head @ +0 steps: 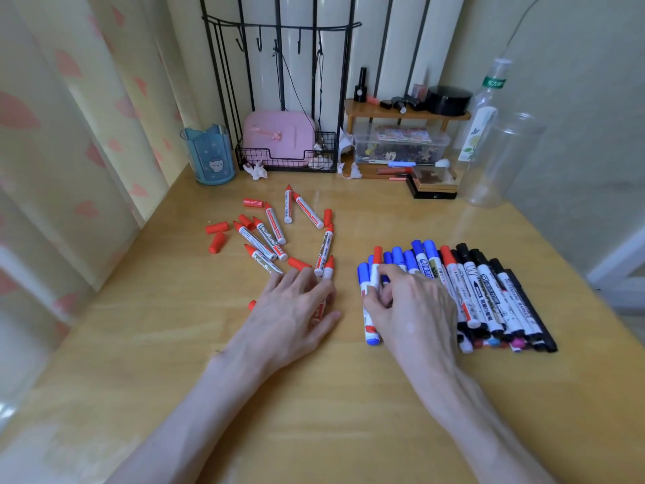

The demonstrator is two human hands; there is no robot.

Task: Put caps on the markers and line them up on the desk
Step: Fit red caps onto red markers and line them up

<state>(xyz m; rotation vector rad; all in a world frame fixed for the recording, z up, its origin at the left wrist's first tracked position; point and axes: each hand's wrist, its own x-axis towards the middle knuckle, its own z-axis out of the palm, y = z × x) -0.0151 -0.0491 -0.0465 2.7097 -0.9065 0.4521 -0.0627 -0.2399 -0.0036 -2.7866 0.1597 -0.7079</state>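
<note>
A row of capped blue, red and black markers (pixel 488 295) lies side by side on the right of the wooden desk (pixel 174 344). My right hand (pixel 408 309) pinches a red-capped marker (pixel 376 263) at the row's left end, beside a blue one (pixel 364 284). Several uncapped red markers (pixel 268 235) lie scattered in the middle, with loose red caps (pixel 217 228) around them. My left hand (pixel 293 309) lies flat with straight fingers over a red marker (pixel 328 270), whose tip shows past my fingertips.
A blue pen cup (pixel 209 155) stands at the back left. A black wire rack with a pink box (pixel 279 138), a small wooden shelf (pixel 405 115) with cosmetics and a clear storage box line the back. Clear plastic bottles (pixel 499 158) stand at the back right.
</note>
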